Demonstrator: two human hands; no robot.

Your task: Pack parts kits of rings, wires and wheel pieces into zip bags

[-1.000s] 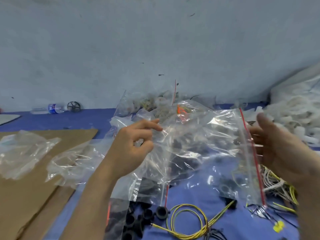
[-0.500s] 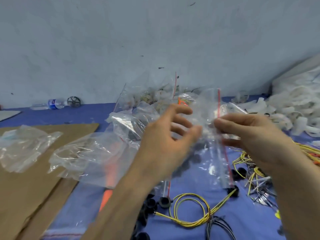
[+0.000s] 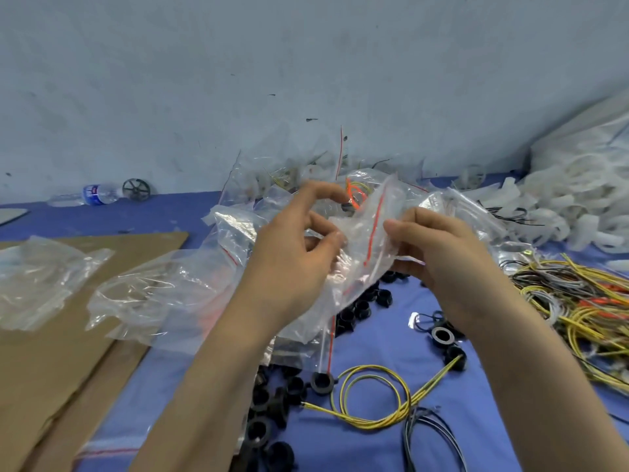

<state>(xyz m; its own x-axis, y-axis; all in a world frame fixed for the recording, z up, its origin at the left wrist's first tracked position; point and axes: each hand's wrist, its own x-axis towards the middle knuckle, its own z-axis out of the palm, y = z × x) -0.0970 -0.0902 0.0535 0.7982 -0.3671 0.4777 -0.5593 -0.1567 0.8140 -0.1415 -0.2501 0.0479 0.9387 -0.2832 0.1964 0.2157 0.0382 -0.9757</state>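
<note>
In the head view, the person holds a clear zip bag up between both hands, above the blue cloth. The right hand pinches the bag's right side, thumb in front and the other fingers curled behind the film. The left hand seems to nip the left edge between thumb and a bent finger, with the forefinger lifted clear. The bag looks crumpled and its red zip line runs slantwise between the two thumbs.

The likely trouble is the mouth itself. If the two layers of thin film cling together, the pinches may slide and the opening may not part. A hard pull could tear the film near the zip. Loose empty bags lie left of the held bag and touch it, so one could be dragged along.

Whether the held bag has anything inside cannot be told, as glare and folds blur it. Black rings directly below it are partly covered by plastic. The coiled yellow wire lies lower still. The wire bundle, off to the bag's right, is cut by the frame edge. The right fingertips are hidden behind the film.
</note>
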